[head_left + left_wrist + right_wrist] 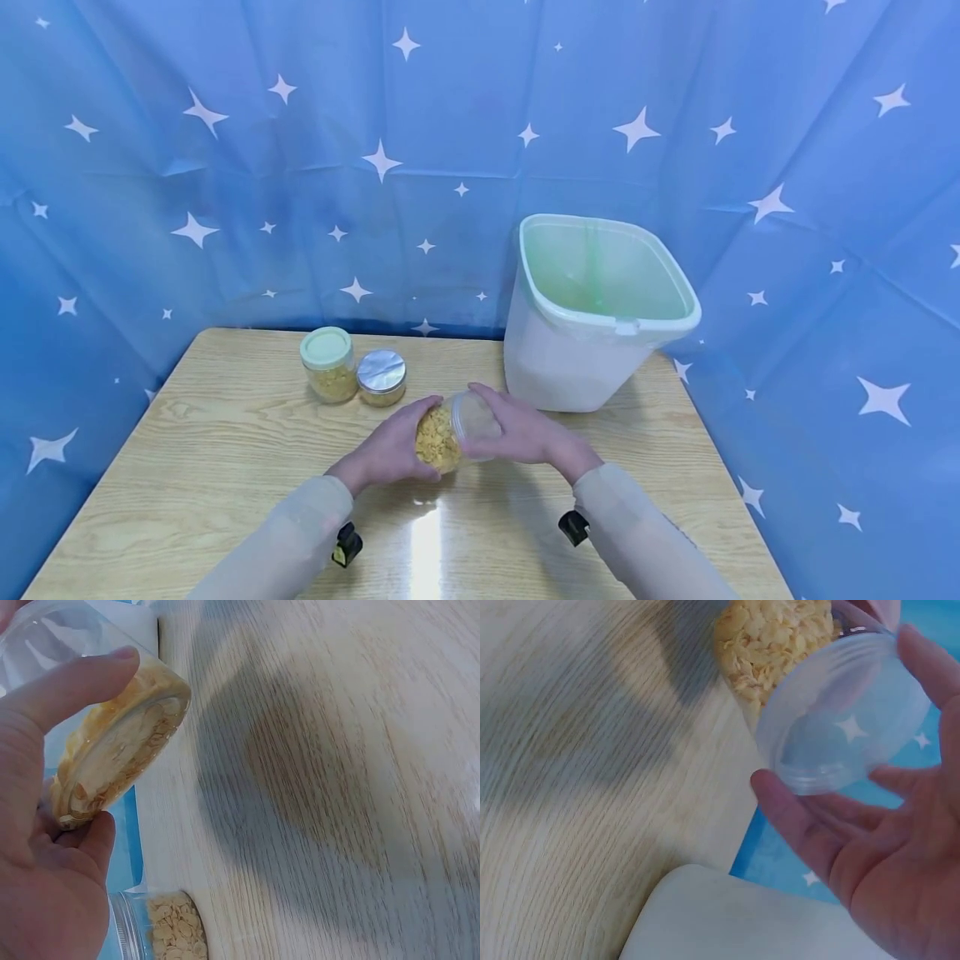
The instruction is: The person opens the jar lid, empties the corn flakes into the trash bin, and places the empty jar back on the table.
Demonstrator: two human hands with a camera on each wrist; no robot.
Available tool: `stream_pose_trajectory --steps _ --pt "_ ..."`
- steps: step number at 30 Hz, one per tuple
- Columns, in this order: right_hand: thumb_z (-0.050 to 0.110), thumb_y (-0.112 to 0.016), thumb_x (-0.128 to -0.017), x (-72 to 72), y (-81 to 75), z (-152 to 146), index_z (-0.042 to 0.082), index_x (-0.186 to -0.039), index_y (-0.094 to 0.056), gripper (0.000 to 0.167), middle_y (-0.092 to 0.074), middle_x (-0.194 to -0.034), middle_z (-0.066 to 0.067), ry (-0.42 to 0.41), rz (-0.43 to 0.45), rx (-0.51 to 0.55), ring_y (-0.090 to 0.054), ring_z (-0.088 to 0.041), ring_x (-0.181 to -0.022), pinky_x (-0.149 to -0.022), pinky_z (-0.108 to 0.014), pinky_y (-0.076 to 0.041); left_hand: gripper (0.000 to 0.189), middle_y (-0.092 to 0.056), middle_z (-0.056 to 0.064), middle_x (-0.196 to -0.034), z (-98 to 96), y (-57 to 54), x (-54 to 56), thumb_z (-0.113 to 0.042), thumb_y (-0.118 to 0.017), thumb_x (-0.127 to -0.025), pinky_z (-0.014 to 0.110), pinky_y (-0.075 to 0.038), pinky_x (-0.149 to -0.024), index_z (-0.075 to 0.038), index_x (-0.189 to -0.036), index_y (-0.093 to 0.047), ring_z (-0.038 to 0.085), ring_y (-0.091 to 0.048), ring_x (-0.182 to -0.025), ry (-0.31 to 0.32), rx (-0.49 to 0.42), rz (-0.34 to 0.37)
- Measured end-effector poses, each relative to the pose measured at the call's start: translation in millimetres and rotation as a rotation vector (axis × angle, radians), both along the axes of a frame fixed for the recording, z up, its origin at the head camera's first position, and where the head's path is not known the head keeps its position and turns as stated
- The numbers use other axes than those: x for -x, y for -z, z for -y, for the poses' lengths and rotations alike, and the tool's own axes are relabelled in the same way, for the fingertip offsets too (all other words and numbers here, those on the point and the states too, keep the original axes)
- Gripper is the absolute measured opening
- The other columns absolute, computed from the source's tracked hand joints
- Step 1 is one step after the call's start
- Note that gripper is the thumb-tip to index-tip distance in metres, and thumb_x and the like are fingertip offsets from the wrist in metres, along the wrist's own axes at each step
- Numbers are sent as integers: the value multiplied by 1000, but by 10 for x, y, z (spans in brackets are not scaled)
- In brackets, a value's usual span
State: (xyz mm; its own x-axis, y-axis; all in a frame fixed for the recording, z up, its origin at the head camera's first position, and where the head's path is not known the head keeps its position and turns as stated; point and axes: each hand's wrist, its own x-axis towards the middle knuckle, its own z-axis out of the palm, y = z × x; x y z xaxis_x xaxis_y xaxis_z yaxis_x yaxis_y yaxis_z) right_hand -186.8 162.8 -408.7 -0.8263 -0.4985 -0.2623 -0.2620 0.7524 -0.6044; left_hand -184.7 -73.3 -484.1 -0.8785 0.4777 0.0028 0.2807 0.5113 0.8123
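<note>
Tilted sideways above the table, a clear jar of pale yellow flakes (437, 440) is in my left hand (393, 444), whose thumb and fingers curl round its base end. The left wrist view shows the flaky jar bottom (124, 754). My right hand (525, 429) grips a clear, ridge-rimmed plastic piece (847, 720) at the jar's other end, thumb on one side and fingers on the other. It looks like a lid; whether it is joined to the jar I cannot tell. My left fingers are partly hidden behind the jar.
A green-lidded jar (328, 367) and a shorter silver-lidded jar (382, 377), both holding flakes, stand at the back left of the wooden table (225, 467). A large white bin (562, 358), open-topped, stands at the back right. Blue star-printed cloth (450, 108) hangs behind.
</note>
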Motion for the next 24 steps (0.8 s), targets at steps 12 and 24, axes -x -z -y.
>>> stream_pose_trajectory --steps 12,24 --pt "25 -89 -69 0 -23 -25 24 -157 -12 117 -8 -165 -11 -78 -44 0 -22 -35 -148 -116 -50 -33 112 -53 9 -139 2 7 12 -18 -92 -55 47 -43 -108 -5 -149 -33 22 -53 -120 5 30 -20" --pt "75 -49 -84 -23 30 7 13 -158 -10 104 -24 -161 -13 72 27 -78 -28 -31 -147 -118 -50 -31 112 -53 8 -138 -15 -44 -7 -16 -92 -56 46 -43 -107 -6 -150 -31 21 -53 -118 8 22 -5"
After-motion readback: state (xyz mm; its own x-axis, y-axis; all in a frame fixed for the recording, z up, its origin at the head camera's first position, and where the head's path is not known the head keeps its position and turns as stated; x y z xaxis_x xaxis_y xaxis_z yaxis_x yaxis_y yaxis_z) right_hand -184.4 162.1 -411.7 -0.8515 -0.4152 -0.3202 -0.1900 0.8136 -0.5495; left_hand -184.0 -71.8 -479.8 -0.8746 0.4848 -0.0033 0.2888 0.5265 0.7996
